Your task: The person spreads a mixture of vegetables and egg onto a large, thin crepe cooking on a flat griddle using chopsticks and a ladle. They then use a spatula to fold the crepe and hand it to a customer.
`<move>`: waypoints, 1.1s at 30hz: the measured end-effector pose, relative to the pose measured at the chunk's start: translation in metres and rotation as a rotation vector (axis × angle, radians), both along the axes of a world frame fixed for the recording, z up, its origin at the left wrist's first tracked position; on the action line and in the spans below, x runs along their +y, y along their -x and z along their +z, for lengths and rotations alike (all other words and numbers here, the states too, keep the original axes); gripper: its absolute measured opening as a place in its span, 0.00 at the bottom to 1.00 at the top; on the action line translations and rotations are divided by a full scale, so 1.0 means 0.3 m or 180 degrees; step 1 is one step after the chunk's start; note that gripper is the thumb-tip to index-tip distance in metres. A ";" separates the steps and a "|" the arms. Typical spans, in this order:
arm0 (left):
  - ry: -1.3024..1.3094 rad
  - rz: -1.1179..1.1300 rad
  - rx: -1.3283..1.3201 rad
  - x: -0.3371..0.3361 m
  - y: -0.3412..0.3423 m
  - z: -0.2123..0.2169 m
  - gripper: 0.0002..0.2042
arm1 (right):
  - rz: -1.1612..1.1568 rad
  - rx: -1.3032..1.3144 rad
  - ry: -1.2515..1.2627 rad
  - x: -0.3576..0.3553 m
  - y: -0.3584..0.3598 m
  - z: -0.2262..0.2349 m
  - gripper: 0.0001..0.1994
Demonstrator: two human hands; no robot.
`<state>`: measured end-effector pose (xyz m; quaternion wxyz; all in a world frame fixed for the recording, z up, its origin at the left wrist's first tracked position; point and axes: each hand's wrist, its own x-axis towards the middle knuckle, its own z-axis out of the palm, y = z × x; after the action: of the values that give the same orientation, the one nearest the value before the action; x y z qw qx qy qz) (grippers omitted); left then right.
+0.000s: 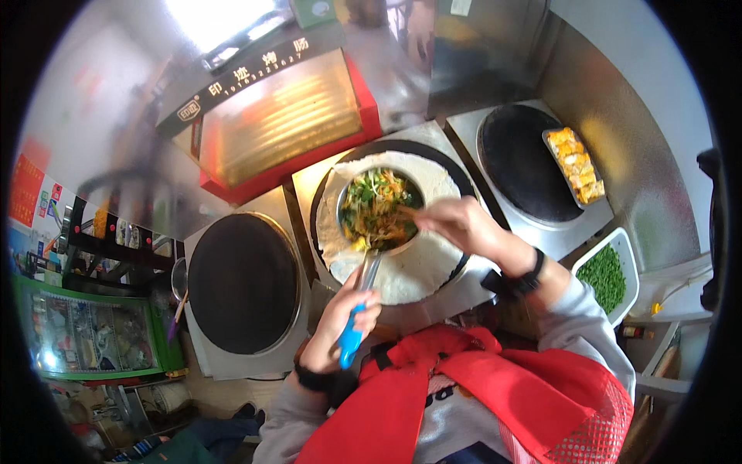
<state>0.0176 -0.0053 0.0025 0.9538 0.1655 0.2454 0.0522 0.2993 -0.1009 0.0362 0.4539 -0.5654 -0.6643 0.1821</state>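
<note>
Fingers of the left hand (349, 311) grip a blue handle (352, 339); the right hand (464, 226) curls, hold unclear. Flatbread (402, 280) lies spread, vegetables (376, 195) still in the pan (416, 193).

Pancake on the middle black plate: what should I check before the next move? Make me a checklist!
1. Left hand gripping the blue handle: ok.
2. Filling mostly inside the metal bowl: ok.
3. Pancake lying on the middle black plate: ok.
4. Bowl touching the pancake: cannot tell.
5. What the right hand holds: cannot tell, too blurred.
6. Right black plate uncovered: not ok, a food tray overlaps its edge.
</note>
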 end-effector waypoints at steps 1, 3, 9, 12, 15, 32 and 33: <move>-0.0053 -0.0133 -0.0263 -0.002 0.003 -0.001 0.33 | 0.0416 -0.0197 -0.0158 -0.011 -0.001 0.012 0.05; -0.0053 -0.0231 -0.0588 -0.006 0.010 -0.002 0.32 | 0.0728 -0.0142 -0.0062 -0.016 0.009 0.024 0.05; -0.0020 -0.0213 -0.0643 -0.012 0.015 -0.017 0.32 | 0.0726 -0.0103 -0.0305 -0.015 0.013 0.038 0.05; -0.0221 -0.0190 0.0072 -0.013 0.012 -0.016 0.34 | 0.0512 -0.0237 -0.0175 -0.005 0.020 0.026 0.05; 0.0009 -0.0100 -0.0317 -0.014 0.012 -0.008 0.33 | 0.0363 -0.0113 -0.0061 -0.011 0.003 0.049 0.06; -0.0145 -0.0068 -0.0197 0.011 -0.022 -0.041 0.32 | 0.0744 -0.0231 -0.0261 0.033 -0.012 -0.005 0.05; -0.0092 -0.0006 0.0037 0.018 -0.027 -0.041 0.32 | 0.0371 0.0015 -0.0049 0.036 -0.012 -0.009 0.05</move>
<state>0.0257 0.0000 -0.0098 0.9499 0.1797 0.2500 0.0539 0.3030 -0.0900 0.0334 0.4483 -0.5218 -0.6964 0.2044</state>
